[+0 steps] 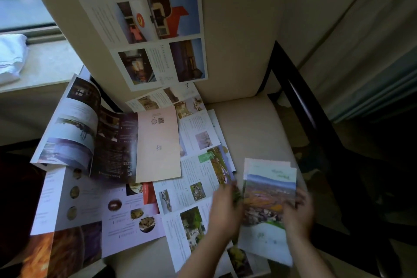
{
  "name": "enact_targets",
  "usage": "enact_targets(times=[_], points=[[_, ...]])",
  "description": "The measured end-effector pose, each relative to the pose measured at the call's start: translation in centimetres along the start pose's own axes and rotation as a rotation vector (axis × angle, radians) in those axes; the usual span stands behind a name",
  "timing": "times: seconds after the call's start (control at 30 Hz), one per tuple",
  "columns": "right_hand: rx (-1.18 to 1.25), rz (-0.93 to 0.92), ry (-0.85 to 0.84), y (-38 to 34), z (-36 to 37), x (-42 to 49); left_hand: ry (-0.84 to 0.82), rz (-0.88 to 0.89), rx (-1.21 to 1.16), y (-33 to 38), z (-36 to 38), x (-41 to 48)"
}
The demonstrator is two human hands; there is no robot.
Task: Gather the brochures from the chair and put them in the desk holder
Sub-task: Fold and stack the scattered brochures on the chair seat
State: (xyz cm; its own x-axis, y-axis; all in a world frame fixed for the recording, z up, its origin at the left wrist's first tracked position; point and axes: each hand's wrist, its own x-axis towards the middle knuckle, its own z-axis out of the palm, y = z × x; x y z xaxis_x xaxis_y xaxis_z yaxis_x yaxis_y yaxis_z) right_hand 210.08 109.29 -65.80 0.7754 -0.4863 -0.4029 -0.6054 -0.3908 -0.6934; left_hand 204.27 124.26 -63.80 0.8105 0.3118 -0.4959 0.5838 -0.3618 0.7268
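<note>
Head view: folded brochure stack (269, 196) gripped on both sides, left hand (225, 207) closed on its left edge, right hand (297, 210) on its right, above the chair seat (255, 131); unfolded brochures (140, 165) spread beside.

— What did the person wear on the arms?
— Nothing showed: both forearms were bare up to the frame's edge, no sleeves or cuffs.
— And the left hand (225, 207) and right hand (299, 212)?
— Ungloved, blurred; rings or a watch could not be made out.
</note>
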Motion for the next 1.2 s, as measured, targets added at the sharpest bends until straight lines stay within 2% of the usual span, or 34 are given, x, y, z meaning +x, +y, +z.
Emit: enact_targets(times=[0.1, 0.2, 0.3, 0.37, 0.4, 0.47, 0.53, 0.6, 0.63, 0.7, 0.8, 0.87, 0.93, 1.0, 1.13, 1.2], points=[[-0.083, -0.078, -0.031, -0.9, 0.5, 0.7, 0.414, 0.001, 0.139, -1.1, -6.0, 2.1], [-0.238, -0.333, -0.011, -1.7, 1.6, -0.9, 0.560, -0.060, 0.311, -2.1, -13.4, 2.5], [-0.170, -0.591, -0.219, -3.4, 4.9, -5.4, 0.653, 0.078, 0.478, -1.4, -19.2, 0.8], [-0.256, -0.748, -0.379, -5.0, 8.4, -8.8, 0.785, 0.232, 0.598, -0.9, -22.9, -0.9], [-0.315, -0.831, -0.470, -5.9, 10.3, -10.2, 0.874, 0.251, 0.646, -0.9, -24.9, -1.6], [-0.477, -0.966, -0.647, -7.4, 13.9, -12.7, 0.994, 0.078, 0.666, -1.3, -28.7, -2.0], [-0.654, -1.063, -0.734, -8.1, 16.6, -14.2, 0.905, -0.231, 0.558, -1.9, -31.8, -1.4], [-0.780, -1.080, -0.732, -7.9, 18.5, -14.7, 0.761, -0.429, 0.389, -2.8, -33.5, -0.7], [-0.840, -1.077, -0.713, -7.5, 19.1, -14.7, 0.726, -0.444, 0.348, -3.3, -33.7, -0.5], [-0.937, -1.123, -0.663, -7.0, 19.7, -14.3, 0.758, -0.365, 0.355, -4.1, -33.8, -0.5], [-1.018, -1.306, -0.592, -7.2, 19.4, -13.8, 0.917, -0.265, 0.354, -4.0, -33.4, -1.3], [-0.972, -1.398, -0.512, -7.5, 19.0, -13.5, 1.000, -0.197, 0.349, -3.2, -33.3, -1.7], [-0.879, -1.372, -0.507, -7.8, 18.3, -13.4, 1.049, -0.112, 0.327, -1.9, -33.2, -2.3], [-0.733, -1.230, -0.554, -7.8, 17.3, -13.7, 1.065, -0.017, 0.310, 0.0, -32.7, -3.3], [-0.254, -0.726, -0.663, -8.9, 13.9, -15.0, 1.071, 0.197, 0.202, 4.5, -30.3, -6.1], [-0.012, -0.417, -0.745, -10.1, 12.2, -15.2, 1.022, 0.319, 0.116, 6.7, -28.5, -7.4]])
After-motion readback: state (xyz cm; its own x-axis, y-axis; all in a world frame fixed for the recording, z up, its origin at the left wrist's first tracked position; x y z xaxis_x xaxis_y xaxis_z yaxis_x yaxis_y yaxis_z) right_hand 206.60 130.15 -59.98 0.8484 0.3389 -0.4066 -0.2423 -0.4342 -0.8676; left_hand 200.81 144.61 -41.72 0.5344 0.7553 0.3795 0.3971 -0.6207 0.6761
